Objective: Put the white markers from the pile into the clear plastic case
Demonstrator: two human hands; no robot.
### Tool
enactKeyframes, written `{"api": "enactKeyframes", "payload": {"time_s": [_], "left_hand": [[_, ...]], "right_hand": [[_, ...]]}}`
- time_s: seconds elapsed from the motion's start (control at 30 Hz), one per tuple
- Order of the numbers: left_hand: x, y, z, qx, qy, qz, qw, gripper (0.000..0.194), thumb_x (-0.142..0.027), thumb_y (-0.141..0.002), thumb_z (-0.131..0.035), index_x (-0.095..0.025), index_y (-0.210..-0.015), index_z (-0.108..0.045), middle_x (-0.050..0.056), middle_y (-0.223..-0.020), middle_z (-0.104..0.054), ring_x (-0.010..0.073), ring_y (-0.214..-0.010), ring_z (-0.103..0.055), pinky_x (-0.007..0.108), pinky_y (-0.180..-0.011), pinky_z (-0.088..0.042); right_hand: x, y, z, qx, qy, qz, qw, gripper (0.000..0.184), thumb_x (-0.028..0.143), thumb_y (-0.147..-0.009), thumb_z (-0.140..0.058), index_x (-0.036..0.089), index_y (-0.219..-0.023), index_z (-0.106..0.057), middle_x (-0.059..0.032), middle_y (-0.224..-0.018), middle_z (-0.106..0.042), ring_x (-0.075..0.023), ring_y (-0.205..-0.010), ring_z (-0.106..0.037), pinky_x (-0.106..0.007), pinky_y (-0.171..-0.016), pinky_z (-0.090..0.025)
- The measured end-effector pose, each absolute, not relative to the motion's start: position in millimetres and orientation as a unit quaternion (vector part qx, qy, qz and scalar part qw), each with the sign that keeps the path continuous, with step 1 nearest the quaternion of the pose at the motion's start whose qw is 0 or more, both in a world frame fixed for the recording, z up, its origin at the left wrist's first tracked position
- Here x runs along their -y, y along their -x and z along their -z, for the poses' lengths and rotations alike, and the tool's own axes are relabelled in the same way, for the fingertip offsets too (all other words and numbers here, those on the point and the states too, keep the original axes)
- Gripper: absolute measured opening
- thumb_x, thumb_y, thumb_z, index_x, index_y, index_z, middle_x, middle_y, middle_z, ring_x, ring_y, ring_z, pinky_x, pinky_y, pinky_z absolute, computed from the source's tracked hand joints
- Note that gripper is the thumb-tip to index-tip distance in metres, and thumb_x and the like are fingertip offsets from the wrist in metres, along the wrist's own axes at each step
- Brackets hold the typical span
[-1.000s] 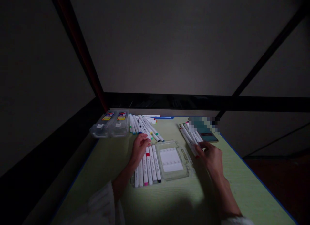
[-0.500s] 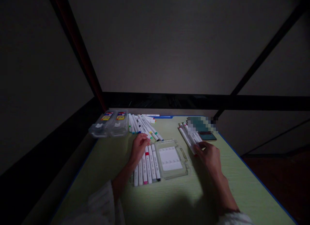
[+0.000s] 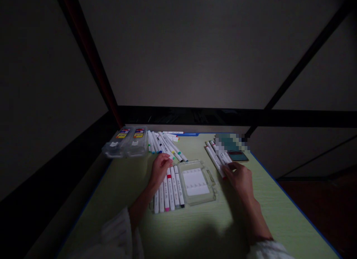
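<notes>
Right hand (image 3: pixel 239 179) has thumb and fingers curled at the near ends of a small group of white markers (image 3: pixel 215 160) on the right of the table (image 3: pixel 192 229); touching by the look of it, but can't tell if it pinches one or just rests there. Left hand (image 3: pixel 161 170) is over the far end of a row of white markers (image 3: pixel 170 194), thumb and fingertips drawn together; can't tell if anything sits between them.

Row lies side by side in the left half of an open clear case (image 3: pixel 210 198): about six near ends visible, far ends partly behind the hand. Other half lies flat, white insert (image 3: pixel 196 183) in it. Looks partway: that row is laid in, right-hand group and a loose pile of white markers (image 3: pixel 169 145) at the back are outside.

Markers: white barrels, small dark print, coloured ends; in the row, one pink end, one black, one red band. Pile has green, blue, yellow, black.

Farther out: two clear boxes (image 3: pixel 137 146) back left, phone-like slab (image 3: pixel 239 156) right, partly pixelated.
</notes>
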State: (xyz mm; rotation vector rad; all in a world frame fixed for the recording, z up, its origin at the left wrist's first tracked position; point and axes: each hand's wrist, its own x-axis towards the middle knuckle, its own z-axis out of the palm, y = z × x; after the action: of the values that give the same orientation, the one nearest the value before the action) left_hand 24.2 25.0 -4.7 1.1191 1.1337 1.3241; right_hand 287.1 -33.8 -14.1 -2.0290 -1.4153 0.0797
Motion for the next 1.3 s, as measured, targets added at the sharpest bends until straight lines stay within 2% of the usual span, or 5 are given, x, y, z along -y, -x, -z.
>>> {"api": "enactKeyframes", "payload": {"time_s": [0.23,0.4,1.0,1.3], "left_hand": [[-26.0,-24.6,6.1,-0.471,-0.463,-0.555,0.506,0.012,-0.021,-0.056,-0.059,-0.015,-0.062,-0.050,-0.002,-0.068,-0.057,0.0078,-0.054,-0.054,0.019,-0.052,-0.045],[-28.0,-24.6,8.9,-0.471,-0.460,-0.551,0.512,0.014,-0.021,-0.056,-0.058,-0.016,-0.066,-0.050,-0.003,-0.058,-0.055,0.0090,-0.053,-0.054,0.019,-0.050,-0.044],[-27.3,-24.0,8.1,-0.468,-0.470,-0.547,0.510,0.014,-0.021,-0.056,-0.057,-0.016,-0.068,-0.051,-0.003,-0.058,-0.057,0.0100,-0.054,-0.055,0.020,-0.051,-0.044],[-27.5,-24.3,10.5,-0.471,-0.469,-0.547,0.509,0.014,-0.020,-0.057,-0.058,-0.016,-0.068,-0.051,-0.003,-0.058,-0.056,0.0101,-0.054,-0.055,0.021,-0.052,-0.044]], "right_hand": [[34.4,-286.7,13.5,0.540,0.779,-0.028,0.318,0.031,0.040,-0.069,-0.049,0.013,-0.074,-0.062,-0.0115,-0.069,-0.065,-0.0189,-0.056,-0.056,-0.026,-0.055,-0.035],[35.1,-286.3,13.0,0.530,0.792,-0.026,0.303,0.029,0.040,-0.070,-0.050,0.014,-0.078,-0.061,-0.0112,-0.073,-0.066,-0.0195,-0.060,-0.058,-0.026,-0.055,-0.035],[34.6,-287.8,15.9,0.530,0.796,-0.042,0.290,0.030,0.044,-0.070,-0.052,0.017,-0.079,-0.060,-0.0083,-0.072,-0.065,-0.0197,-0.064,-0.059,-0.024,-0.053,-0.034],[32.3,-284.7,14.2,0.559,0.768,-0.029,0.312,0.033,0.045,-0.072,-0.049,0.015,-0.076,-0.062,-0.0084,-0.070,-0.064,-0.0162,-0.055,-0.054,-0.024,-0.051,-0.033]]}}
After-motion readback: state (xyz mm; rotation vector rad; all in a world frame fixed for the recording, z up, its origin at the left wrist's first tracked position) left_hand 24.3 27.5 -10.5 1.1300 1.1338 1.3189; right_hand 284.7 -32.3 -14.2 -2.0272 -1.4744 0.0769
